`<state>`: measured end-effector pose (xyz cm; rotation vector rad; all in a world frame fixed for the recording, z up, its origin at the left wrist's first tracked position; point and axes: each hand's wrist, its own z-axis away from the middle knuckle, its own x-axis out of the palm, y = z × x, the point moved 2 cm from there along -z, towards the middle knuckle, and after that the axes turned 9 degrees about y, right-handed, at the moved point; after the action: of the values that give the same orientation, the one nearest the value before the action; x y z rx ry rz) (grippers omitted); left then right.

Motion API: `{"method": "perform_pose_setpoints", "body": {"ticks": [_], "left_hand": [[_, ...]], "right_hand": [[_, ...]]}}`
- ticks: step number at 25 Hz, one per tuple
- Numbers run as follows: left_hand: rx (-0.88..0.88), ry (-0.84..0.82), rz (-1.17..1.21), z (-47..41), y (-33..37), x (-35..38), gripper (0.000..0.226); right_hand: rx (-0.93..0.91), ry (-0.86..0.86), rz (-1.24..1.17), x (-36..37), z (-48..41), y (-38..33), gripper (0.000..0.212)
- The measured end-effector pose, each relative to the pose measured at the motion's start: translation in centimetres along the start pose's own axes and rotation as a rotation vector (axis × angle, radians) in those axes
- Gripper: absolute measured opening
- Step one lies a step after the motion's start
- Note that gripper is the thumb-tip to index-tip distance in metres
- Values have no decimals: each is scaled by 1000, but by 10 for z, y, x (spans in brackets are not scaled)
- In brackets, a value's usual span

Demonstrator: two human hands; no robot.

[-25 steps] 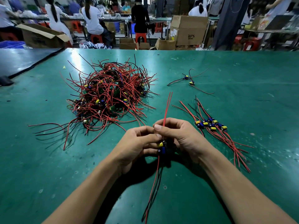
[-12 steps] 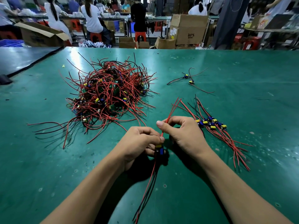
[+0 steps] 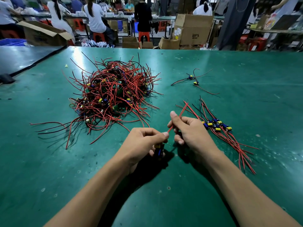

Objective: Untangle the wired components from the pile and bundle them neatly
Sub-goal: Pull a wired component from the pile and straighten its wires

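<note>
A tangled pile (image 3: 113, 97) of red and black wired components lies on the green table (image 3: 246, 71), left of centre. My left hand (image 3: 144, 143) is closed around the yellow and blue body of one wired component (image 3: 159, 149). My right hand (image 3: 190, 130) pinches that component's red wires (image 3: 182, 110), which slant up to the right. A sorted bundle (image 3: 219, 128) of aligned components lies just right of my right hand. The lower wires of the held component are hidden behind my hands.
Two loose components (image 3: 194, 80) lie farther back on the right. A dark mat (image 3: 19, 58) borders the table at the left. Beyond the far edge stand cardboard boxes (image 3: 193, 30), red stools and seated people at benches.
The held component's upper wires have swung from upright to slanting right. My right hand has slid up along them while the left hand keeps the body. The trailing lower wires are no longer visible.
</note>
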<state>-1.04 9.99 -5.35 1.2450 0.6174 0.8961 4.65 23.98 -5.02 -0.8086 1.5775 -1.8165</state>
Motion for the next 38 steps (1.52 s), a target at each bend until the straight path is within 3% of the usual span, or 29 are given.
{"method": "perform_pose_setpoints", "body": {"ticks": [3, 5, 9, 14, 17, 21, 25, 28, 33, 35, 38], "left_hand": [[12, 16, 8, 1, -1, -1, 12], [19, 18, 0, 2, -1, 1, 13], [71, 19, -49, 0, -1, 2, 22], [102, -50, -84, -1, 0, 2, 21], [107, -85, -88, -2, 0, 1, 22], [124, -124, -105, 0, 2, -1, 19], [117, -128, -103, 0, 1, -2, 19], [118, -78, -101, -1, -1, -4, 20], [60, 70, 52, -5, -4, -3, 33], [11, 85, 116, -7, -4, -2, 41], [-24, 97, 221, -12, -3, -5, 49]], "right_hand": [[8, -164, 108, 4, 9, 1, 32], [-64, -159, 187, 1, 8, 1, 29], [-289, 30, 480, -11, -3, -2, 32], [-488, 292, 538, -22, -11, -6, 43], [-331, 274, 287, -18, -12, -4, 46], [223, 102, -390, -10, -10, -10, 52], [421, 6, -570, -11, -5, -18, 52], [354, 8, -483, -8, -3, -16, 43], [261, 61, -336, -11, -8, -8, 82], [226, 85, -280, -11, -7, -6, 74], [-3, 56, 6, -5, 1, -4, 40]]}}
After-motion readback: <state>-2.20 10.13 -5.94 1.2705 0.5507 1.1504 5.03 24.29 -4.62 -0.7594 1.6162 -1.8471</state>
